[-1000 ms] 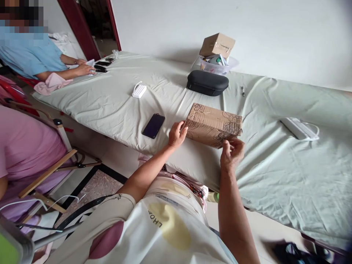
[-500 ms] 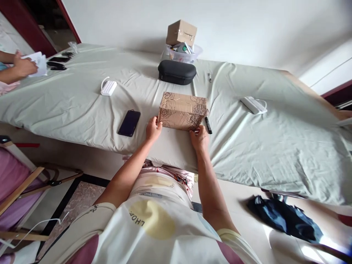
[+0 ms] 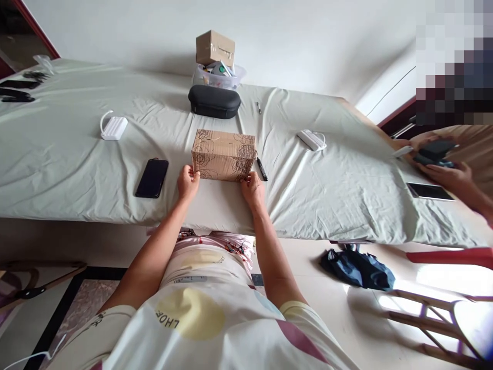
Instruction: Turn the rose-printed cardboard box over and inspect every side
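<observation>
A brown cardboard box (image 3: 223,156) with dark scribbled loops on its top and front stands on the cloth-covered table. My left hand (image 3: 188,182) grips its lower left corner, thumb and fingers closed on the edge. At the lower right corner, my right hand (image 3: 253,190) holds the box with bent fingers, some of them hidden. A black marker (image 3: 262,169) lies just right of the box, close to my right hand. To the left of my left hand lies a dark smartphone (image 3: 152,178), face up.
Behind the box sit a black case (image 3: 214,102) and a clear plastic tub (image 3: 239,77) with a smaller carton (image 3: 215,48) on top. White power banks (image 3: 114,128) lie at both sides. At right, another person's hands (image 3: 450,174) hold a dark object above a phone (image 3: 430,191).
My view has swung to the right, bringing another person's hands in at the right edge, while those at the left have left view. Both my hands stay on the box.
</observation>
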`<state>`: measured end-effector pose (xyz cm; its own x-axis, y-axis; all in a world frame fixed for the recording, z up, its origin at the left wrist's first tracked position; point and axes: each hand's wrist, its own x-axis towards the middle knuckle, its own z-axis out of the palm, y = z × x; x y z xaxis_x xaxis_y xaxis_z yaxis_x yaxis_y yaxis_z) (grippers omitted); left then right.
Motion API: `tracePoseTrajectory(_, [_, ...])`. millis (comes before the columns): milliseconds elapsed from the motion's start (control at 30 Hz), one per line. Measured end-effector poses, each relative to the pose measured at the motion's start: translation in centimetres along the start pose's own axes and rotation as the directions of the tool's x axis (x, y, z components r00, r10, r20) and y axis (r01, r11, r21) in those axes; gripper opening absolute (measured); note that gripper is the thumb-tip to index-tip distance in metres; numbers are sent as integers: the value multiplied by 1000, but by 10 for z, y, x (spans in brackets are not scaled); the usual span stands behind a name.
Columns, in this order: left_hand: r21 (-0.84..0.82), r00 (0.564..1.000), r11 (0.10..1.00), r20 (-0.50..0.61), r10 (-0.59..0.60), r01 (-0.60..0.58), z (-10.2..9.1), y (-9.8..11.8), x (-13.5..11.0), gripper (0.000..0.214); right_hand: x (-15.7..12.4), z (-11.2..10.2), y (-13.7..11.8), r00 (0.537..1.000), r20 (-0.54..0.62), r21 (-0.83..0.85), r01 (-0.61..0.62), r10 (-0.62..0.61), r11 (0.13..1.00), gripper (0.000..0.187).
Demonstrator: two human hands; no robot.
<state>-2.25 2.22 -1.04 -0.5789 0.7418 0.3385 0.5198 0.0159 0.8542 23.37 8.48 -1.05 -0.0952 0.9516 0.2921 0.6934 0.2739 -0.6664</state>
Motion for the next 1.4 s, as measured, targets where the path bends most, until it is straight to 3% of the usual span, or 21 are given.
tracePoseTrajectory(467, [5, 996, 997, 29, -83, 83, 2, 2, -5, 11, -4, -4, 0, 1000, -16, -67, 3, -4, 998, 13])
tracePoseTrajectory(800, [-41, 999, 998, -11, -38, 37, 9, -6, -6, 7, -4, -8, 1, 1000, -30, 23, -3, 4, 1000, 14])
tracePoseTrajectory(933, [-121, 990, 992, -136, 29, -45, 11, -8, -6, 9, -5, -11, -3, 996, -80, 94, 47, -39, 995, 12])
tracePoseTrajectory(1100, [-171, 938, 958, -300, 171, -229, 10, -3, -9, 18, -5, -13, -6, 964, -243, 265, 174, -109, 949, 25])
tracePoseTrajectory(1267, [-142, 877, 905, -346, 335, -402, 5, 5, -12, 21, -7, -13, -8, 913, -383, 357, 284, -137, 890, 32])
tracePoseTrajectory(1400, [-131, 841, 871, -360, 404, -474, 3, 8, -12, 23, -8, -13, -8, 894, -421, 402, 338, -156, 851, 37])
